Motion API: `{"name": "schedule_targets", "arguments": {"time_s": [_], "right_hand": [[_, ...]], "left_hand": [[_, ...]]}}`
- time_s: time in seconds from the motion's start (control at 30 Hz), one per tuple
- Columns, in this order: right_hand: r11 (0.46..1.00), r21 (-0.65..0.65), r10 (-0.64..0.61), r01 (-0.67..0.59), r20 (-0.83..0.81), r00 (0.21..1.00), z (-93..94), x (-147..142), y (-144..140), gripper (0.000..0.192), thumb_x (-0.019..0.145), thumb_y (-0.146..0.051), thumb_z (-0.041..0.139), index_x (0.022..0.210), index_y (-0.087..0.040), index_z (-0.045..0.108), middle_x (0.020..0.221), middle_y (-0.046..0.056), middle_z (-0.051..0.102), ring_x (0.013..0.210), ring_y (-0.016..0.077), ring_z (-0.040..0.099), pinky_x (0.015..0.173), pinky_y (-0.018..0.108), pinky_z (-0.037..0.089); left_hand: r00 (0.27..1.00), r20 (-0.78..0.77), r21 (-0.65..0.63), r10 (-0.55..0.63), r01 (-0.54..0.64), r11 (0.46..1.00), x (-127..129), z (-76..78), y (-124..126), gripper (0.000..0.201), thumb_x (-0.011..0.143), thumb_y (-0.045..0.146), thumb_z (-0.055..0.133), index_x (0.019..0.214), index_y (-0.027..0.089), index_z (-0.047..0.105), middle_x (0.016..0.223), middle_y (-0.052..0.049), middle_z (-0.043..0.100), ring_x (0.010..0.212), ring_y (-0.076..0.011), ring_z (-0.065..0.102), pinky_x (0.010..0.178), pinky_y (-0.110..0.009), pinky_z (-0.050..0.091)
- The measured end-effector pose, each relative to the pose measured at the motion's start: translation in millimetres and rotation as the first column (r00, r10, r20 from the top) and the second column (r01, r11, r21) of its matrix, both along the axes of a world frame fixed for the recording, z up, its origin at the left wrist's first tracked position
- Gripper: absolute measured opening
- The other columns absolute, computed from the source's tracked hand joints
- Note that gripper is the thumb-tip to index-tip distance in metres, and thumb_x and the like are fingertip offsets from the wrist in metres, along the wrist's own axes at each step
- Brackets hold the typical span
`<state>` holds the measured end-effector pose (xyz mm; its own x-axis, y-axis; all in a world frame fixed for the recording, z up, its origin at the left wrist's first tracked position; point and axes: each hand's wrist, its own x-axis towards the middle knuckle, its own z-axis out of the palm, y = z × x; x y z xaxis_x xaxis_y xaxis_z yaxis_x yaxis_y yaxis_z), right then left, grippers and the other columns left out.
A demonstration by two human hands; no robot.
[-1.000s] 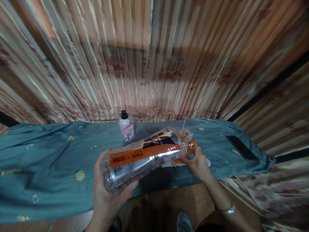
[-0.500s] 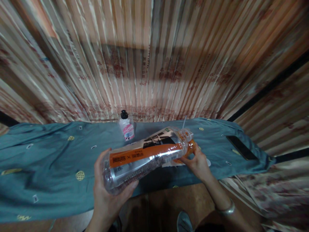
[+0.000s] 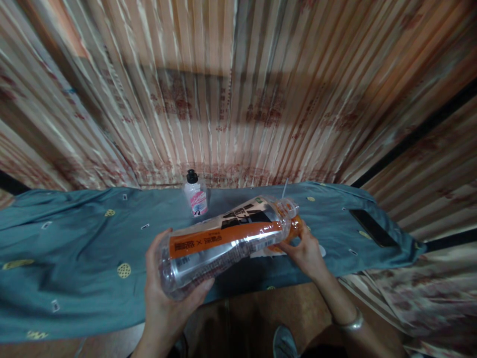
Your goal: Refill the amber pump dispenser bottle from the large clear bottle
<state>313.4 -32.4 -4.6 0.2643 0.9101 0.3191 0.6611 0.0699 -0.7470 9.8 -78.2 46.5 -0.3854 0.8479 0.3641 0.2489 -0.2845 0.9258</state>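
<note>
A large clear plastic bottle (image 3: 227,238) with an orange, black and white label lies tilted in the air, its open-looking neck to the upper right. My left hand (image 3: 167,293) is wrapped round its base from below and behind. At the neck end, my right hand (image 3: 307,251) has its thumb and fingers closed on an orange see-through object (image 3: 295,226), partly hidden behind the bottle, so its kind cannot be made out. Under them, a white flat item (image 3: 322,250) shows in part on the cloth. A thin pale stick (image 3: 285,188) pokes up behind the neck.
A small bottle with a black cap and pink label (image 3: 197,199) stands at the back of the teal cloth-covered table (image 3: 93,258). A dark phone (image 3: 372,227) lies on the right. Pleated curtains (image 3: 231,99) hang close behind, and dark poles (image 3: 417,134) run along the sides.
</note>
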Motion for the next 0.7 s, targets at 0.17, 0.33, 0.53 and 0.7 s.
{"name": "schedule_targets", "arguments": {"time_s": [0.17, 0.33, 0.53, 0.7], "right_hand": [[1.0, -0.017, -0.005, 0.005, -0.008, 1.0, -0.3, -0.2, -0.2, 0.068, 0.075, -0.063, 0.079, 0.126, -0.02, 0.066, 0.107, 0.011, 0.084, 0.095, 0.0324, 0.08, 0.081, 0.041, 0.064], [1.0, 0.0, -0.01, 0.01, -0.009, 1.0, 0.2, -1.3, 0.3, 0.072, 0.075, -0.065, 0.08, 0.129, -0.02, 0.065, 0.111, 0.013, 0.084, 0.098, 0.0333, 0.08, 0.083, 0.042, 0.065], [1.0, -0.015, -0.004, 0.003, -0.01, 1.0, -0.9, -0.6, 0.0, 0.072, 0.075, -0.062, 0.08, 0.131, -0.02, 0.064, 0.112, 0.012, 0.083, 0.1, 0.0334, 0.08, 0.084, 0.042, 0.065], [1.0, -0.014, -0.005, 0.005, -0.008, 1.0, 0.7, -0.8, -0.3, 0.071, 0.075, -0.063, 0.08, 0.13, -0.02, 0.065, 0.114, 0.013, 0.083, 0.102, 0.0334, 0.08, 0.086, 0.043, 0.064]], "left_hand": [[1.0, -0.011, 0.011, -0.009, 0.009, 1.0, -0.5, -1.4, 0.2, 0.088, 0.066, 0.046, 0.093, 0.143, 0.023, 0.058, 0.134, -0.01, 0.068, 0.118, -0.0309, 0.071, 0.104, -0.045, 0.061], [1.0, -0.007, 0.014, -0.013, 0.013, 1.0, -0.3, -1.1, -0.4, 0.086, 0.067, 0.044, 0.092, 0.143, 0.023, 0.057, 0.133, -0.01, 0.068, 0.116, -0.0296, 0.072, 0.102, -0.042, 0.062], [0.999, -0.032, 0.011, -0.005, 0.006, 1.0, -2.1, -2.9, -0.1, 0.087, 0.066, 0.044, 0.092, 0.143, 0.022, 0.057, 0.136, -0.011, 0.066, 0.12, -0.0292, 0.07, 0.106, -0.042, 0.06], [1.0, -0.02, 0.006, -0.004, 0.004, 1.0, -0.9, -1.2, 0.1, 0.088, 0.065, 0.045, 0.092, 0.142, 0.022, 0.057, 0.135, -0.011, 0.067, 0.12, -0.0306, 0.07, 0.109, -0.045, 0.058]]}}
